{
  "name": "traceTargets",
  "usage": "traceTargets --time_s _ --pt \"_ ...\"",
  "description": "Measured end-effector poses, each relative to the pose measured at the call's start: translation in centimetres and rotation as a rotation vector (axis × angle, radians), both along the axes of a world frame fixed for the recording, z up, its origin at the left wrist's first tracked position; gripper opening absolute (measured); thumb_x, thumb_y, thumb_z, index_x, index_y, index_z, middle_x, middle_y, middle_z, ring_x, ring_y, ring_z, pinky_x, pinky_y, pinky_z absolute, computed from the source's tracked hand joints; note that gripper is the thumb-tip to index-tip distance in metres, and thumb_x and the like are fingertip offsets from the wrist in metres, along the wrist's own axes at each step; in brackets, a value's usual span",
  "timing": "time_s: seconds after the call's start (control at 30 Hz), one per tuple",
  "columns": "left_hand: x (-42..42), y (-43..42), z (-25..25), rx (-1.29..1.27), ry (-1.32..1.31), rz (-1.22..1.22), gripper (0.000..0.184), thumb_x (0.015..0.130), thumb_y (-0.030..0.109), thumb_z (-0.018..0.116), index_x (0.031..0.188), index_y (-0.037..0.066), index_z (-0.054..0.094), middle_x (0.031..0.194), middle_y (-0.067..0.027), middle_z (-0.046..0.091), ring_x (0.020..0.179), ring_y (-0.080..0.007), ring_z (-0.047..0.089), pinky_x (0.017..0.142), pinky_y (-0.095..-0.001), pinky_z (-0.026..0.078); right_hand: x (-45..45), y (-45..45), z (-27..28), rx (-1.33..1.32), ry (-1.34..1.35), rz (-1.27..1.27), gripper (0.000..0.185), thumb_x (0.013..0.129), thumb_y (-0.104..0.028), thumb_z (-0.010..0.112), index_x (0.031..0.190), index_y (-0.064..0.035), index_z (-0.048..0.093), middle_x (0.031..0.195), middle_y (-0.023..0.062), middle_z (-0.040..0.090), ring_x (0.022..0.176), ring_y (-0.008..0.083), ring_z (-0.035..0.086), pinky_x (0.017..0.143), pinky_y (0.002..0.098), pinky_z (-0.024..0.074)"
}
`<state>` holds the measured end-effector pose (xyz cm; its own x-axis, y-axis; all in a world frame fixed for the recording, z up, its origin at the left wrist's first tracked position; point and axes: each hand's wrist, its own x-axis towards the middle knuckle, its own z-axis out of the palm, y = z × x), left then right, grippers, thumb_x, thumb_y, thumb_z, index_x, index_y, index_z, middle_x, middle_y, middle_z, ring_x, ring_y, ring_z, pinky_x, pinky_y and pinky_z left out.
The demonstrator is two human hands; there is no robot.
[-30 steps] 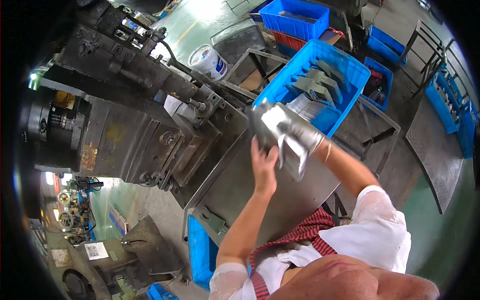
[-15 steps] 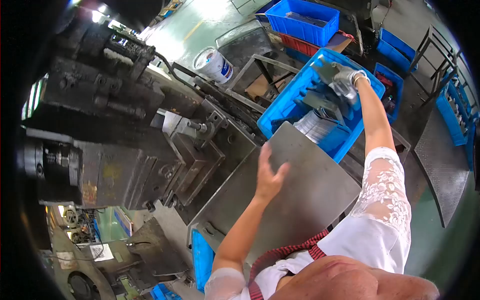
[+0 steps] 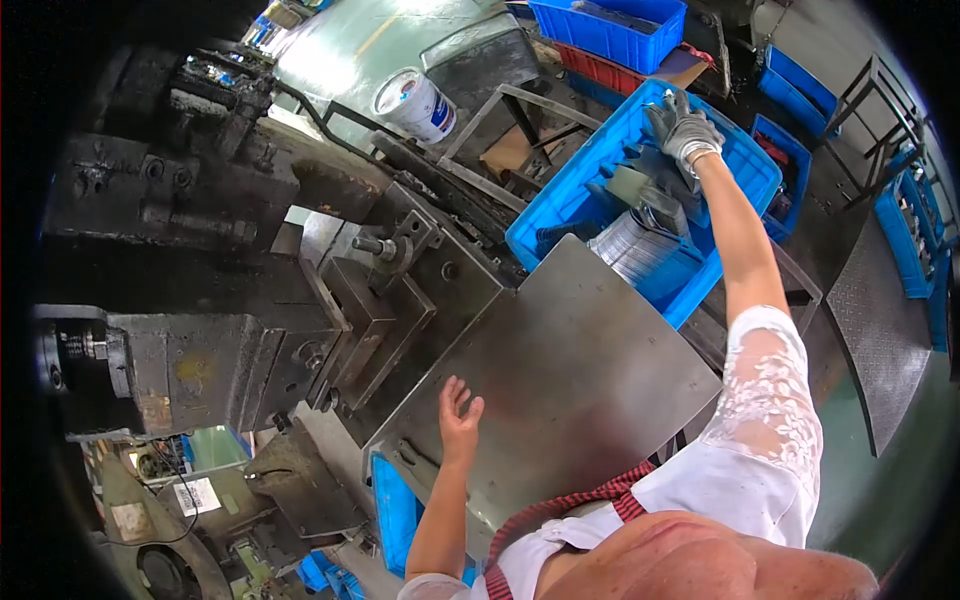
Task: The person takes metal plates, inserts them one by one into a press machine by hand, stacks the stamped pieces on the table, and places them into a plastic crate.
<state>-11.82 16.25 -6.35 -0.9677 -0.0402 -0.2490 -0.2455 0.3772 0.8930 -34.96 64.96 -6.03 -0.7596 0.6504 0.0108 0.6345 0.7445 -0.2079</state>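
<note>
My right hand (image 3: 690, 133), in a grey-white glove, reaches into a blue plastic crate (image 3: 545, 215) at the upper right. Its fingers are closed at a grey metal plate (image 3: 659, 124), which they partly hide. Below that hand, loose metal plates (image 3: 655, 205) lie at angles, beside a tight row of thin metal pieces (image 3: 632, 248) on edge. My left hand (image 3: 460, 420) is bare and holds nothing, its fingers apart, above the left part of a flat steel table (image 3: 590, 350).
At left stands a heavy dark machine (image 3: 215, 350) with a metal block fixture (image 3: 365, 310) beside the table. A white bucket (image 3: 415, 105) sits behind on the floor. More blue bins (image 3: 610, 35) stand at the back, and others (image 3: 905, 235) at the right.
My left hand has drawn back toward my body and to the left. My right hand has shifted slightly toward the crate's far end, its fingers now pointing away from me. The view has shifted slightly.
</note>
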Motion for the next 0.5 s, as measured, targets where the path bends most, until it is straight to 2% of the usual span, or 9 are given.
traceTargets --time_s 0.03,0.13,0.17,0.27,0.3,0.4,0.5 --pt "0.1 -0.4 0.2 0.016 -0.005 0.017 0.057 0.074 0.006 0.058 0.123 0.003 0.029 0.118 -0.0157 0.039 0.106 -0.0232 0.042 0.083 -0.0309 0.04 0.2 -0.5 1.4 -0.096 -0.046 -0.026 0.078 0.071 -0.065 0.035 0.131 -0.0191 0.017 0.121 0.0186 0.04 0.11 0.0341 0.04 0.091 0.037 0.0324" --pt "1.2 -2.0 0.8 0.019 -0.02 0.075 0.057 0.074 0.005 0.059 0.122 0.003 0.029 0.116 -0.0153 0.04 0.104 -0.0229 0.043 0.081 -0.0295 0.042 -0.3 1.1 -0.6 -0.135 0.035 0.09 0.074 0.071 -0.062 0.04 0.13 -0.0221 0.02 0.122 0.0212 0.037 0.114 0.0347 0.036 0.093 0.0404 0.0302" --pt "1.8 -3.3 0.6 -0.013 -0.018 0.086 0.057 0.073 0.005 0.059 0.122 0.003 0.029 0.116 -0.0152 0.041 0.104 -0.0229 0.044 0.08 -0.0292 0.042 -0.3 1.4 -1.2 -0.093 0.115 0.152 0.075 0.069 -0.058 0.046 0.129 -0.0233 0.019 0.121 0.022 0.038 0.112 0.0355 0.038 0.092 0.0412 0.0321" --pt "3.9 -7.2 0.6 -0.07 -0.039 0.142 0.057 0.073 0.003 0.058 0.122 0.003 0.03 0.114 -0.0142 0.042 0.1 -0.0221 0.046 0.079 -0.0284 0.042 0.4 1.2 -0.2 -0.099 0.0 0.088 0.077 0.066 -0.05 0.054 0.129 -0.0247 0.018 0.12 0.023 0.038 0.111 0.0359 0.039 0.091 0.0414 0.0332" --pt "4.5 -8.1 1.1 -0.095 -0.065 0.163 0.057 0.072 0.004 0.058 0.122 0.003 0.03 0.113 -0.014 0.043 0.099 -0.0217 0.046 0.079 -0.0286 0.042 0.4 1.4 -0.1 -0.123 0.008 0.092 0.08 0.064 -0.04 0.058 0.13 -0.0262 0.015 0.12 0.0233 0.038 0.11 0.0362 0.04 0.091 0.0415 0.0337" --pt "5.1 -10.2 1.7 -0.177 -0.022 0.18 0.055 0.073 0.006 0.059 0.121 0.002 0.032 0.11 -0.0131 0.045 0.093 -0.0191 0.048 0.079 -0.0279 0.041 -0.2 2.6 0.8 -0.122 0.043 0.064 0.08 0.064 -0.035 0.058 0.13 -0.0253 0.015 0.12 0.0232 0.038 0.108 0.0355 0.042 0.09 0.04 0.0348" --pt "5.4 -10.6 2.5 -0.212 0.003 0.203 0.055 0.074 0.008 0.059 0.121 0.002 0.032 0.109 -0.0125 0.046 0.091 -0.0177 0.049 0.08 -0.0275 0.04 -0.4 2.9 2.4 -0.067 0.089 0.182 0.079 0.063 -0.031 0.058 0.13 -0.0229 0.017 0.112 0.0236 0.045 0.103 0.034 0.047 0.085 0.0382 0.0384"
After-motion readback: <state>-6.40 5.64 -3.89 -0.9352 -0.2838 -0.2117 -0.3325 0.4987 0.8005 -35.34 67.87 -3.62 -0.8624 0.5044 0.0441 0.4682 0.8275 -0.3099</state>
